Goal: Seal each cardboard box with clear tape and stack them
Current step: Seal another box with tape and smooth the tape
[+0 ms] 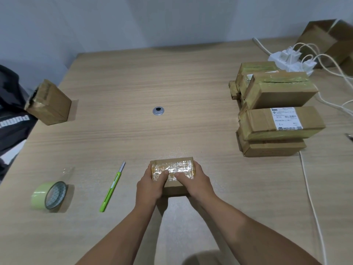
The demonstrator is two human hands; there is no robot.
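A small cardboard box with shiny clear tape across its top sits near the table's front middle. My left hand grips its left side, thumb lying on the taped top. My right hand grips its right side, thumb also on top. A roll of clear tape stands on edge at the front left, a loose strip rising from it. A green utility knife lies between the roll and the box. Several taped boxes are stacked at the right. One more box stands at the left edge.
A white power strip with plugs and trailing white cables lies at the back right and runs down the right side. A large open carton sits in the far right corner. A metal grommet marks the table's middle. Dark fabric hangs off the left edge.
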